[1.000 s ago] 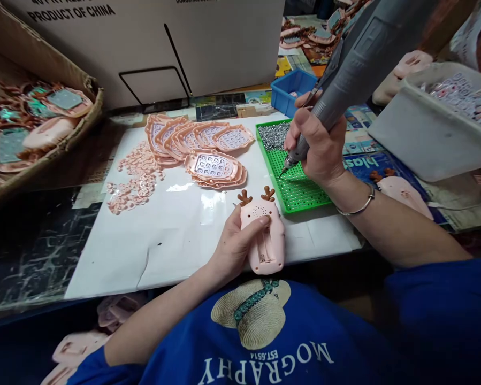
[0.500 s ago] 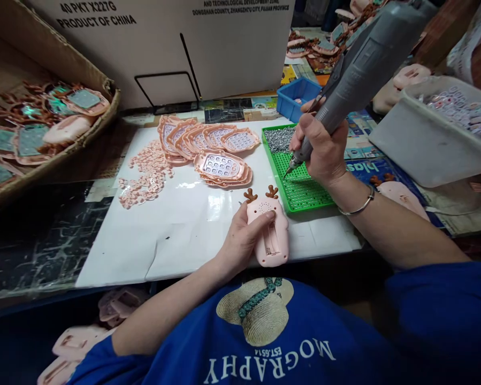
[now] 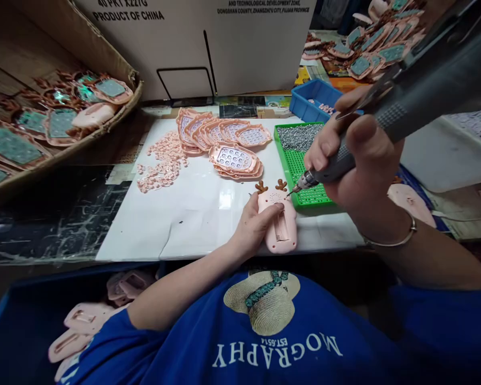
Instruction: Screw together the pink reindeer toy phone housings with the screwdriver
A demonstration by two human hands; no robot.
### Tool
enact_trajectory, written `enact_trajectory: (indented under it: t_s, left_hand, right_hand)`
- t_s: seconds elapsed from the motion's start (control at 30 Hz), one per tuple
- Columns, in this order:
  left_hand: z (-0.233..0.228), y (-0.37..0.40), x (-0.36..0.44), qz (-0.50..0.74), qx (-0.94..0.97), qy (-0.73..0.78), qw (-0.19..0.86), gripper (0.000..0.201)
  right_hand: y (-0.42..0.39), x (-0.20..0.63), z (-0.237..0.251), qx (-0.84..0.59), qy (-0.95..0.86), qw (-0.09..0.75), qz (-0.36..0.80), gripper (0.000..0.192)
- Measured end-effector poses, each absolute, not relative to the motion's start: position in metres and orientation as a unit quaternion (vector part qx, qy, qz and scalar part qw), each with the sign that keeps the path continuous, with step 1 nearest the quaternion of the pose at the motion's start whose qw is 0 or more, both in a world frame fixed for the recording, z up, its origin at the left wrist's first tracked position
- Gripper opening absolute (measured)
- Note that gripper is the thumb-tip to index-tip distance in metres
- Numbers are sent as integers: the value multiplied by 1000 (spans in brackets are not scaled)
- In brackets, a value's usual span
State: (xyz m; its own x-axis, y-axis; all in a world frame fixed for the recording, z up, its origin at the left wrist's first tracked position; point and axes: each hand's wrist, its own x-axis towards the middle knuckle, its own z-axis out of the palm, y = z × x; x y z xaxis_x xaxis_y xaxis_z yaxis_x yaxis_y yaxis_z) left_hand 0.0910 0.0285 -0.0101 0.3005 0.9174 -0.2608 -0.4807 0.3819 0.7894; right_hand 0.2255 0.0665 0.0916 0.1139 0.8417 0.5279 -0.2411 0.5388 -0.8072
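My left hand [image 3: 254, 222] is closed around a pink toy phone [image 3: 285, 231] with brown antlers, its back with the uncovered battery slot facing up and my thumb across it. Gripped in my right hand [image 3: 360, 155] is a grey electric screwdriver [image 3: 428, 91]. Its bit slants down to the upper right of the toy phone, by a screw hole below the right antler; whether it touches cannot be made out. Just beyond lies a green perforated tray [image 3: 292, 166] with loose silver screws [image 3: 298, 136] heaped at its far end.
Stacked pink keypad shells [image 3: 236, 160] and small pink pieces [image 3: 163, 160] lie on the white board [image 3: 200, 224]. A cardboard box [image 3: 131, 101] of toy halves stands left, a blue bin [image 3: 310, 101] behind the tray, a pale tub [image 3: 433, 155] right. More pink shells [image 3: 83, 318] fill a low blue container.
The screwdriver in my right hand has moved from over the green tray down and towards me, its bit now at the toy phone. My left hand keeps its hold. The view has shifted slightly.
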Motion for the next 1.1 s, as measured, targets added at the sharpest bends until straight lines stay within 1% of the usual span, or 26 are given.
enact_trajectory:
  t_s: [0.17, 0.33, 0.4, 0.5, 0.7, 0.8, 0.87, 0.93, 1.0, 1.07, 1.1]
  left_hand:
    - [-10, 29, 91, 469, 303, 361, 747, 46]
    - [-6, 28, 92, 463, 300, 375, 745, 41]
    - [-6, 27, 92, 467, 297, 377, 742, 39]
    - [-7, 27, 92, 473, 297, 373, 741, 40]
    - [-9, 29, 93, 468, 307, 363, 745, 44]
    - [-9, 31, 93, 463, 310, 360, 748, 45]
    - [-8, 31, 92, 454, 309, 370, 749, 46]
    - [-8, 30, 88, 439, 314, 380, 751, 52]
    - [-8, 28, 80, 437, 330, 382, 744, 68]
    - [-7, 26, 70, 452, 366, 386, 716, 87]
    - [-5, 25, 65, 459, 389, 389, 698, 93]
  right_hand:
    - [70, 225, 81, -302, -535, 672, 412, 36]
    - [75, 224, 63, -264, -574, 646, 429, 20]
    - [75, 223, 59, -243, -586, 640, 434, 17]
    - [75, 221, 58, -227, -588, 637, 445, 19]
    - [77, 222, 63, -269, -547, 649, 456, 27]
    - [74, 225, 73, -265, -560, 642, 451, 27]
    - [70, 227, 84, -251, -553, 663, 437, 28]
    - [68, 230, 95, -235, -541, 688, 423, 30]
    - [67, 233, 102, -233, -532, 699, 416, 30]
    - [68, 236, 104, -247, -517, 705, 418, 32]
    - [69, 238, 104, -251, -506, 711, 419, 33]
